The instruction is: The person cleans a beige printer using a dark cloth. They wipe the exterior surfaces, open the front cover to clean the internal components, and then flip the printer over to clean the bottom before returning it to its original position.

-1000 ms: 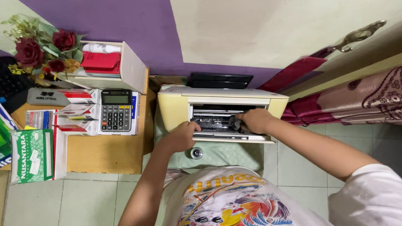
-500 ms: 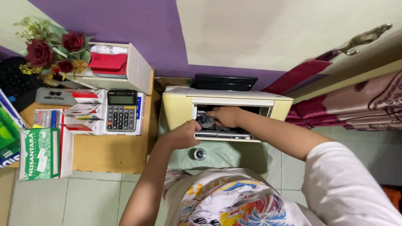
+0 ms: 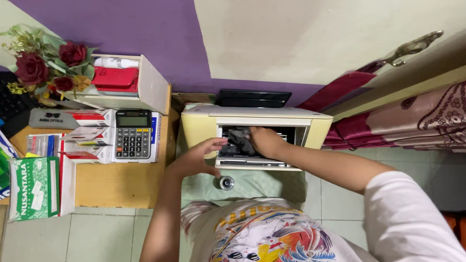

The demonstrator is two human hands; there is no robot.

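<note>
Green-and-white carton [image 3: 31, 187] lying flat at the low wooden table's [image 3: 121, 185] left edge; red-and-white boxes [image 3: 90, 138] stacked beside a grey calculator [image 3: 132, 135]. Cream plastic printer [image 3: 255, 129] (boxy, front hatch open) sitting on pale green fabric just right of the table. Right hand [image 3: 267, 140] inside the hatch, closed around a dark grey crumpled cloth [image 3: 239, 138]. Left hand [image 3: 199, 157] at the hatch's left edge, fingers loosely spread, gripping nothing.

A calculator [image 3: 132, 134] lies near red roses [image 3: 50, 62].
</note>
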